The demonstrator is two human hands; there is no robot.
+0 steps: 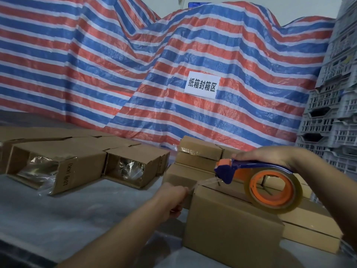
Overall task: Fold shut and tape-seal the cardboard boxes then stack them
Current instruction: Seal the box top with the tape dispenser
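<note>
The right hand (pixel 270 157) is gripping the blue handle of a tape dispenser (pixel 257 177), fingers curled over its top, and is holding it above the near cardboard box (pixel 231 229); the clear tape roll (pixel 274 190) on its orange core is resting at or just over the box's top seam. A strand of clear tape (pixel 204 182) is running from the dispenser's blue head down to the box's far left top corner. The left hand (pixel 172 198) is sitting against the left end of that box, fingers curled as if pinching the tape end there; the contact itself is too small to confirm. The box is standing on the grey table (pixel 58 219), flaps folded shut, at lower right centre. Directly behind and to its right, more closed boxes (pixel 201 151) are lying stacked, touching one another, hemming in the dispenser's far side. To the left, well apart from the hands, two open boxes (pixel 58 167) are lying on their sides, mouths facing the camera, with clear plastic liners showing inside; further flat cardboard is sitting behind them. A red, white and blue striped tarp (pixel 116 64) is covering the background, bearing a white paper sign (pixel 201 85) with black characters. Grey plastic crates (pixel 336 93) are standing stacked at the right edge.
</note>
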